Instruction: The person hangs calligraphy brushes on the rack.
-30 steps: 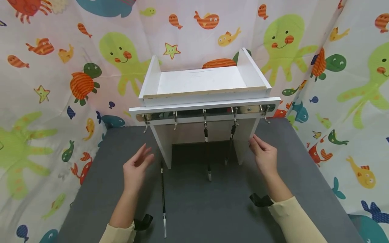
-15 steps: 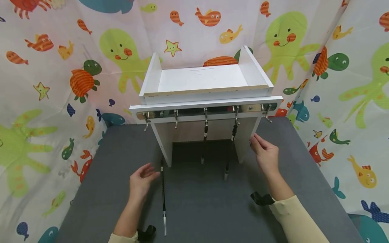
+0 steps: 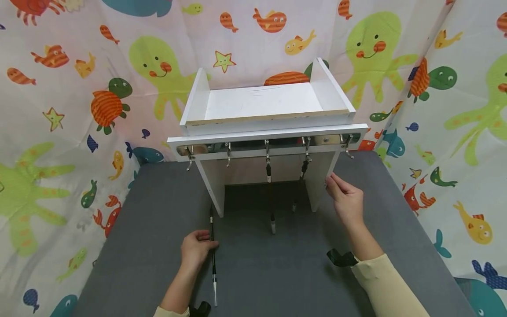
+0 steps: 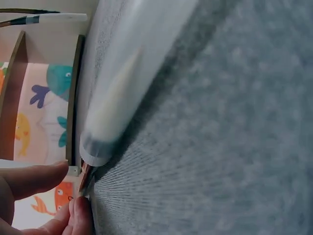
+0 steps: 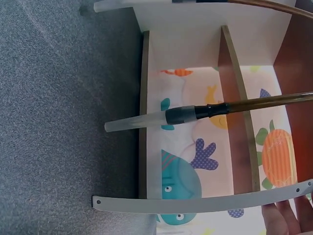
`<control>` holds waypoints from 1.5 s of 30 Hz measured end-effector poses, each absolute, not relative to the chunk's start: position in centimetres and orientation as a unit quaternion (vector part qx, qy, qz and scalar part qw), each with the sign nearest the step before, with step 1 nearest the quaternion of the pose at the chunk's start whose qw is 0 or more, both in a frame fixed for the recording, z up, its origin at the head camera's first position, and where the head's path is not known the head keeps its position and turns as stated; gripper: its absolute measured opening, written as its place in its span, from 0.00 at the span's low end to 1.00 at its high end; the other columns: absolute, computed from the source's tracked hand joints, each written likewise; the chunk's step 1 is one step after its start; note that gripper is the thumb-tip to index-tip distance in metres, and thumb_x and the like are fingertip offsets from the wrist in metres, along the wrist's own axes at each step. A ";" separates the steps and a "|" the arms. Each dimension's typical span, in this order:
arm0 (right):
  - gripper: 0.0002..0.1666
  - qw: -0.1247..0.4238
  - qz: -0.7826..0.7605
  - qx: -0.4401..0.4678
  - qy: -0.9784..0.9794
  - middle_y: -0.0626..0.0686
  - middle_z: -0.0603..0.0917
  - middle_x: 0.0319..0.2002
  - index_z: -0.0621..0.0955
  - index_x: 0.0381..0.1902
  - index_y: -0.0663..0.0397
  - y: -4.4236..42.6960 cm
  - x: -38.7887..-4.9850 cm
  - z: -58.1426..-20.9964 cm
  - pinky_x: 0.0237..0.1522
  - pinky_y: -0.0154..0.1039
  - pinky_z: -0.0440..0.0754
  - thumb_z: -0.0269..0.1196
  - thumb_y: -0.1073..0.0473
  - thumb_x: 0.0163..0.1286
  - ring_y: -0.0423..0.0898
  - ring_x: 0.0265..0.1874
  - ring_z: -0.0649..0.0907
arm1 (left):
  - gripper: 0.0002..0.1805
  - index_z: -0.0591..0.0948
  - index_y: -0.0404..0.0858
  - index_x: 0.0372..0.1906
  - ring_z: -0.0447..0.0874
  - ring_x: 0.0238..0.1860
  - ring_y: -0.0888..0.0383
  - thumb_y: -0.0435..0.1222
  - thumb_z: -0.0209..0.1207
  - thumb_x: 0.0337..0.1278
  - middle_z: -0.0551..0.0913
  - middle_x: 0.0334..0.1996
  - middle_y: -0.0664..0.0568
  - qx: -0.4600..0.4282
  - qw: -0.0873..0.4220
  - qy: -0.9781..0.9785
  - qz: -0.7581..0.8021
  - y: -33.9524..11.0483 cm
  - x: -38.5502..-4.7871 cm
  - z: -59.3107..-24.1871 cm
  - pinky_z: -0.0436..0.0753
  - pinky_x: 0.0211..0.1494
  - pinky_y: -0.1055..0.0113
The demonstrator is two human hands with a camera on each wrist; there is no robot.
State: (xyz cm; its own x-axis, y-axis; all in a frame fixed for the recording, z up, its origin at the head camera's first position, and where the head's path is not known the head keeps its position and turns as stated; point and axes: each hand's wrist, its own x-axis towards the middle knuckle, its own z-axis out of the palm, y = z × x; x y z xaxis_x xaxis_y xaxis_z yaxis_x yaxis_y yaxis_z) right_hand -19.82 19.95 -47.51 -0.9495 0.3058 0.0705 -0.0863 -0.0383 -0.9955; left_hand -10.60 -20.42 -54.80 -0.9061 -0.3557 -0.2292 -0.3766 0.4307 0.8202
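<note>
A calligraphy brush with a dark handle lies on the grey cloth; in the left wrist view its white tip shows inside a clear cap. My left hand reaches over its handle, thumb and fingers on either side with a gap between them. My right hand pinches the front edge of the right side panel of a white shelf; its fingers show behind that panel in the right wrist view. Two capped brushes, one in the middle and one further right, hang from the shelf's hooks.
A metal rail with several hooks runs along the shelf front; the left hooks carry nothing. Grey cloth covers the table. A curtain printed with sea animals hangs behind and at both sides.
My left hand has moved down and right to the lying brush. The two hanging brushes swing. My right hand stays at the side panel.
</note>
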 end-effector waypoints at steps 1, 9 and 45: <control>0.27 0.137 0.716 -0.080 -0.680 0.49 0.88 0.53 0.81 0.61 0.60 20.0 -19.8 -47.5 0.48 0.27 0.83 0.68 0.53 0.69 0.32 0.47 0.86 | 0.25 0.82 0.28 0.54 0.83 0.50 0.39 0.31 0.73 0.48 0.86 0.49 0.35 -0.219 0.008 0.849 0.481 -20.3 -10.7 -54.9 0.83 0.53 0.48; 0.26 0.135 0.722 -0.087 -0.673 0.51 0.87 0.55 0.82 0.61 0.57 20.0 -19.7 -47.5 0.48 0.26 0.82 0.69 0.53 0.68 0.34 0.49 0.86 | 0.21 0.85 0.30 0.47 0.85 0.45 0.42 0.30 0.74 0.43 0.89 0.42 0.40 -0.219 -0.004 0.874 0.433 -19.7 -11.1 -55.2 0.84 0.48 0.50; 0.25 0.135 0.699 -0.075 -0.698 0.54 0.84 0.59 0.82 0.62 0.55 20.0 -19.5 -47.4 0.49 0.27 0.82 0.66 0.52 0.70 0.36 0.52 0.86 | 0.22 0.79 0.27 0.60 0.91 0.45 0.49 0.23 0.65 0.60 0.87 0.50 0.36 -0.198 0.033 0.702 0.684 -22.4 -9.0 -47.6 0.88 0.48 0.62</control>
State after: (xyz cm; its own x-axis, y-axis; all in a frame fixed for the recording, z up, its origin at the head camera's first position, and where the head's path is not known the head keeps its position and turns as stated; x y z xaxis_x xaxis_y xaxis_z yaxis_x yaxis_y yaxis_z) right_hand -19.53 19.97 -47.36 -0.9522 0.2938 0.0833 -0.0840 0.0102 -0.9964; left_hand -9.04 -22.41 -47.63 -0.9197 -0.2324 -0.3165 -0.3223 -0.0136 0.9466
